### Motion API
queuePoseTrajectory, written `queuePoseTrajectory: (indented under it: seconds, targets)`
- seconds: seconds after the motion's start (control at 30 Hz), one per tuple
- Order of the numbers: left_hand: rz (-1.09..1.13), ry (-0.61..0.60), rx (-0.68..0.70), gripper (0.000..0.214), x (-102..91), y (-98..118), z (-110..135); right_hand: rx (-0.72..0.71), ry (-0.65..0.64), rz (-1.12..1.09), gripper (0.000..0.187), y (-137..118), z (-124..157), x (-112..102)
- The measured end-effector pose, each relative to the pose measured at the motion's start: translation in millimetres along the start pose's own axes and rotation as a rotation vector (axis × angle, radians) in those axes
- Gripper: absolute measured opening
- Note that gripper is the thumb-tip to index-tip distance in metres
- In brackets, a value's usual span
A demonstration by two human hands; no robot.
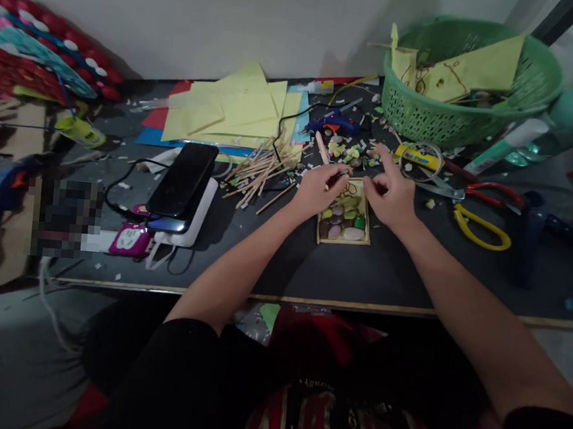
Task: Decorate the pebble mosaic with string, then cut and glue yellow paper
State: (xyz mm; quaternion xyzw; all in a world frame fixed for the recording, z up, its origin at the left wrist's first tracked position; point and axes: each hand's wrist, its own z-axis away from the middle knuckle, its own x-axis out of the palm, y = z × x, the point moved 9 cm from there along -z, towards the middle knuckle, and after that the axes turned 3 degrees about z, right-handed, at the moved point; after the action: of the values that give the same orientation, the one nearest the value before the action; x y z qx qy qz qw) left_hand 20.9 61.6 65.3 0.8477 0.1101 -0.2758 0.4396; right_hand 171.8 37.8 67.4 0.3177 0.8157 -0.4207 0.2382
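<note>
A small wooden-framed picture (343,231) lies on the dark table (361,273), filled with coloured pebbles and thin brown wire. My left hand (315,190) rests at its upper left edge, fingers pinched on a small dark thing I cannot make out. My right hand (390,196) hovers over the frame's upper right corner, index finger and thumb stretched out, nothing held. Loose pebbles (348,153) lie just beyond the frame.
A green basket (438,114) with yellow paper stands at back right. Also there: scissors with yellow handles (479,226), blue glue gun (336,121), wooden sticks (263,170), yellow paper sheets (230,107), phone on a power bank (183,180), glue bottle (79,131).
</note>
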Motion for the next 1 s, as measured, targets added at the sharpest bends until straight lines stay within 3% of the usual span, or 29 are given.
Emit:
queuePoseTrajectory:
  seconds: [0.17, 0.3, 0.63, 0.73, 1.0]
  targets:
    - [0.222, 0.006, -0.052, 0.040, 2.2, -5.9, 0.1, -0.071, -0.078, -0.074, 0.041, -5.4, 2.2, 11.3]
    - [0.388, -0.031, -0.079, 0.049, 9.7, -11.3, -1.8, -0.072, -0.088, -0.157, 0.042, -10.3, 3.5, 12.0]
    - [0.560, -0.113, -0.179, 0.066, 28.6, -26.9, 0.0, -0.111, -0.010, -0.236, 0.039, -15.9, -4.7, 0.0]
    - [0.538, -0.134, -0.136, 0.067, 27.9, -22.5, -0.1, -0.085, 0.000, -0.252, 0.039, -11.4, -6.5, -0.2]
    - [0.578, -0.148, -0.050, 0.064, 29.0, -18.7, -1.6, -0.012, -0.118, -0.392, 0.047, -3.4, -6.9, 12.5]
